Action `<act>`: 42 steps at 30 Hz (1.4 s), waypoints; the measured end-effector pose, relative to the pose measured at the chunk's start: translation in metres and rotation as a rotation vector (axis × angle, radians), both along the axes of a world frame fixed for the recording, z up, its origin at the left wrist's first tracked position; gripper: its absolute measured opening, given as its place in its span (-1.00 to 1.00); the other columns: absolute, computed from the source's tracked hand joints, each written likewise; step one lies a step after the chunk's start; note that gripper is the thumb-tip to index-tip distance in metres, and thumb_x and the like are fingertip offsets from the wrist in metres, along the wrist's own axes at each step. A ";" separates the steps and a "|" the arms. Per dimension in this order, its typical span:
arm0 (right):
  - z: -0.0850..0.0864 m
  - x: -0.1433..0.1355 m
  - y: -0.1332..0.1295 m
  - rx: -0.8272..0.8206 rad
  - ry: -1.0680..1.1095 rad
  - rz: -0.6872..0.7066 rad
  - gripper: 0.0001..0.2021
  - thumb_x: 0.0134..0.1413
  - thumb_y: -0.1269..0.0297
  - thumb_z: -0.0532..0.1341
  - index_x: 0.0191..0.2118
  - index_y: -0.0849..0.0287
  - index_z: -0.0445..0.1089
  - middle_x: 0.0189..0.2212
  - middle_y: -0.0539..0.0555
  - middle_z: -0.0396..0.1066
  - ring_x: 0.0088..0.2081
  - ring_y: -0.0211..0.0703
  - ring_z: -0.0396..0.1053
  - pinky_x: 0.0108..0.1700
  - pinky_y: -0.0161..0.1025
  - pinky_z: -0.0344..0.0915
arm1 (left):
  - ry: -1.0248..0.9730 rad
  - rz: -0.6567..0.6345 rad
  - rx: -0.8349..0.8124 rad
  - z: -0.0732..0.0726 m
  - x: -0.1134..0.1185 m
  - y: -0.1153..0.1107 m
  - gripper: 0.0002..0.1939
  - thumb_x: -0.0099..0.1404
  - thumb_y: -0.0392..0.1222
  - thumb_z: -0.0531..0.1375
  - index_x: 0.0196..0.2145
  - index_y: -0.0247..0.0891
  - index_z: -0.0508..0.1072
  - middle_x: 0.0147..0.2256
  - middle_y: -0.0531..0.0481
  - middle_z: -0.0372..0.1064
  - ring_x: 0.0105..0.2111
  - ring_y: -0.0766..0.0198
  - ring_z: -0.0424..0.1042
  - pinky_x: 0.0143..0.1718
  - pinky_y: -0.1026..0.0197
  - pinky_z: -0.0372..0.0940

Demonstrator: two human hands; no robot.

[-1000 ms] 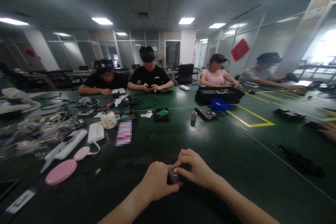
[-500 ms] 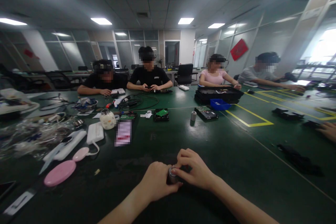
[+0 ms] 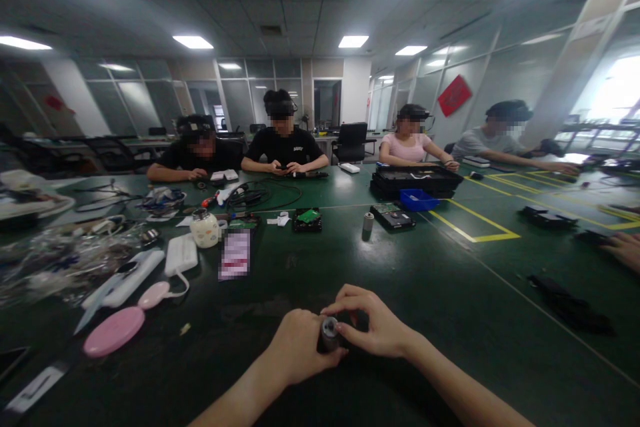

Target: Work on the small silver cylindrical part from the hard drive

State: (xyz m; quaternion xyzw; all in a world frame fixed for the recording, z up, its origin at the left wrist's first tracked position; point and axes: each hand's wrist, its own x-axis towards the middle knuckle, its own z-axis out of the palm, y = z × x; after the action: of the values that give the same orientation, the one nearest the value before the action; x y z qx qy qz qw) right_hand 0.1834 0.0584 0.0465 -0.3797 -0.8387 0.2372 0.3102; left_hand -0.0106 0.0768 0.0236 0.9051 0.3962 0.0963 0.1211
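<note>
A small grey metal cylinder (image 3: 330, 332) stands upright near the front of the green table (image 3: 280, 267), its round top showing a dark centre. My left hand (image 3: 299, 345) is wrapped around it from the left, the thumb passing in front. From the right, my right hand (image 3: 373, 323) reaches over with thumb and index finger curved and apart at the rim of the cylinder's top. Farther back stands a similar metal cylinder (image 3: 368, 222), beside a hard drive (image 3: 393, 216).
Left are a pink round object (image 3: 114, 331), a white power bank (image 3: 181, 254), a patterned jar (image 3: 205, 228) and plastic bags. Behind are a blue tray (image 3: 419, 199) and black trays (image 3: 415, 180). Several people sit across the table; another person's hand (image 3: 624, 248) is at the right edge.
My right thumb and index finger have spread apart, and the thumb has moved off the middle of the cylinder's top toward its right rim. My left hand stays in place.
</note>
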 end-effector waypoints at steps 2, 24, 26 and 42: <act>0.001 0.000 0.000 -0.015 0.011 0.009 -0.73 0.10 0.36 0.22 -0.06 0.11 0.50 -0.29 0.07 0.35 -0.35 -0.22 0.34 -0.38 -0.34 0.30 | 0.001 -0.001 0.002 0.000 0.000 0.000 -0.64 0.19 0.10 0.20 -0.29 -0.26 0.55 -0.35 -0.12 0.54 -0.33 0.02 0.50 -0.27 0.14 0.30; 0.003 0.005 0.001 -0.046 0.056 -0.010 -0.88 0.13 0.33 0.22 -0.23 0.18 0.49 -0.30 0.06 0.37 -0.37 -0.23 0.34 -0.34 -0.31 0.32 | 0.027 0.039 -0.003 0.003 0.000 -0.001 -0.62 0.16 0.15 0.22 -0.36 -0.26 0.54 -0.37 -0.13 0.54 -0.35 0.03 0.51 -0.31 0.17 0.29; 0.002 0.003 0.001 -0.045 0.051 -0.016 -0.90 0.09 0.37 0.24 -0.25 0.18 0.48 -0.31 0.06 0.37 -0.37 -0.23 0.34 -0.35 -0.31 0.32 | 0.025 0.040 0.000 0.003 0.001 -0.001 -0.61 0.16 0.15 0.22 -0.35 -0.27 0.54 -0.36 -0.14 0.54 -0.35 0.01 0.50 -0.31 0.15 0.29; -0.005 -0.001 0.001 -0.019 0.034 -0.041 -0.89 -0.01 0.38 0.30 -0.30 0.17 0.44 -0.31 0.02 0.33 -0.39 -0.25 0.30 -0.35 -0.31 0.29 | -0.002 0.009 0.006 0.004 0.001 -0.001 -0.65 0.18 0.09 0.21 -0.32 -0.27 0.55 -0.36 -0.13 0.54 -0.37 0.02 0.51 -0.31 0.15 0.29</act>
State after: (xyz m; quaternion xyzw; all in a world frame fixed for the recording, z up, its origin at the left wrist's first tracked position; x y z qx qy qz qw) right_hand 0.1821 0.0594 0.0413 -0.3956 -0.8230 0.2453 0.3256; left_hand -0.0100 0.0758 0.0275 0.9035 0.4000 0.0988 0.1181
